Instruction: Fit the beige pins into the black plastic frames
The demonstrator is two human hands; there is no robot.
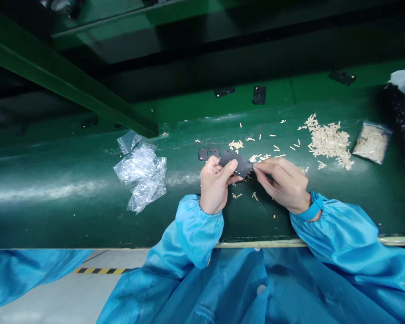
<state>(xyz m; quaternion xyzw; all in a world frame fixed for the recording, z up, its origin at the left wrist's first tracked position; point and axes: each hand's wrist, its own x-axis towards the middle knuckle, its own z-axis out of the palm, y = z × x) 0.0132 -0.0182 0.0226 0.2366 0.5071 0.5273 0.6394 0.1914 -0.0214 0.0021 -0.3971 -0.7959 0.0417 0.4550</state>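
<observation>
Left hand point(214, 184) pinching flat dark-grey plastic plate point(236, 163) by edge; right hand point(283, 182) fingertips pressing together at plate's right edge, contents hidden. Fitting step seemingly underway, calling for steady alignment.

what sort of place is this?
Probably a factory assembly line: a long green belt, a blue smock sleeve, a heap of pale bits beside a bag. The left hand holds a dark part; the right hand pinches its edge.
</observation>
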